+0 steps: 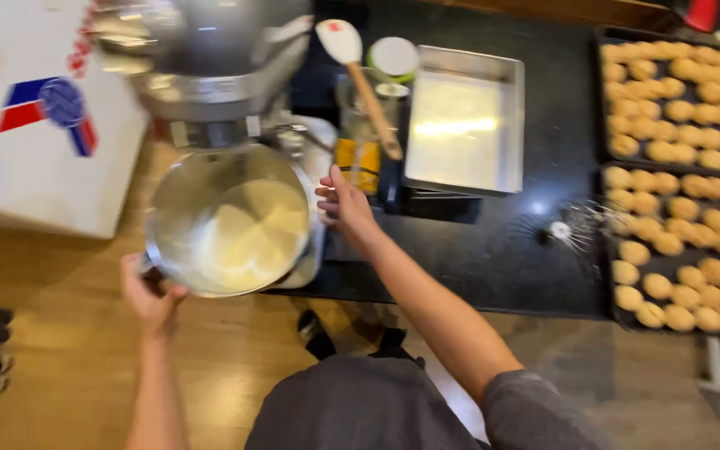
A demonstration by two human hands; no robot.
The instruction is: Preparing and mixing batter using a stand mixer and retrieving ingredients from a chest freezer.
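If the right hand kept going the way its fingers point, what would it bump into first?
Probably the jar holding the spatula. The right hand rests beside the mixing bowl, fingers pointing up and away toward that jar. The picture is blurry, so depth is uncertain.

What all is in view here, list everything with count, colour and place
mixing bowl: one, steel, pale cream inside, under the mixer
stand mixer: one, silver, top left
spatula: one, white head, wooden handle, standing in a glass jar
baking pan: one, steel, empty, top centre
whisk attachment: one, wire, lying on the black counter
cookie trays: two, dark, full of golden dough balls, right
cardboard box: one, white, left
left hand: grips the bowl handle
right hand: open, at the bowl's right rim
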